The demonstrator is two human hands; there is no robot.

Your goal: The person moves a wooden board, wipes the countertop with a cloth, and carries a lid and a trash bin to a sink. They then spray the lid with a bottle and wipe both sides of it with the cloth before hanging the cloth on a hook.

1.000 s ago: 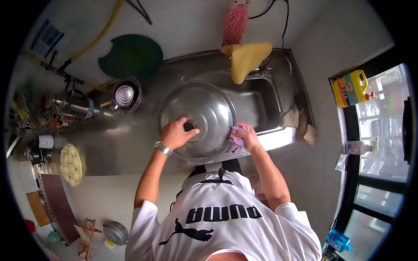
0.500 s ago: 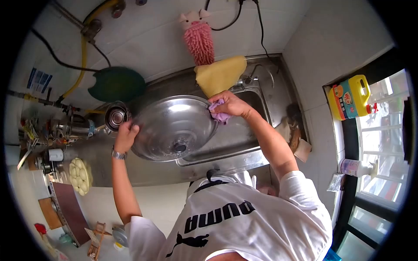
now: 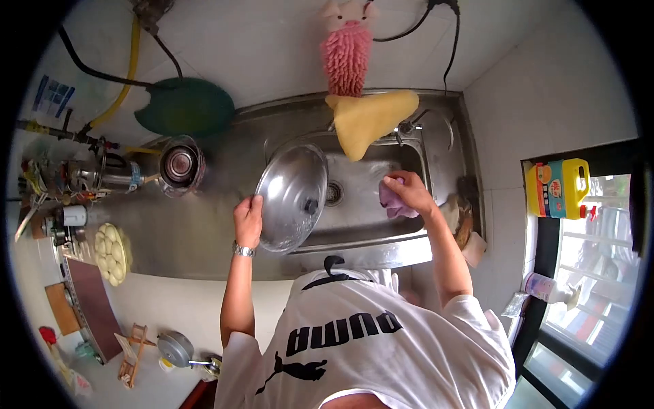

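Note:
A large round metal lid [image 3: 289,198] with a dark knob is tilted over the left part of the sink [image 3: 361,194]. My left hand [image 3: 248,221], with a metal watch on its wrist, grips the lid's left edge. Over the right side of the sink, my right hand [image 3: 412,193] is closed on a crumpled purple cloth [image 3: 393,198], apart from the lid. The sink's drain shows between the lid and the cloth.
A yellow cloth [image 3: 371,119] drapes over the faucet [image 3: 415,124]. Behind the counter hang a pink pig towel [image 3: 346,58] and a green board [image 3: 184,107]. A metal bowl [image 3: 181,165] and a plate of pale dough pieces [image 3: 111,253] are at left.
The cloth in my right hand has come away from the lid's rim and moved right over the sink. My left hand has shifted right, and the lid is tilted more steeply.

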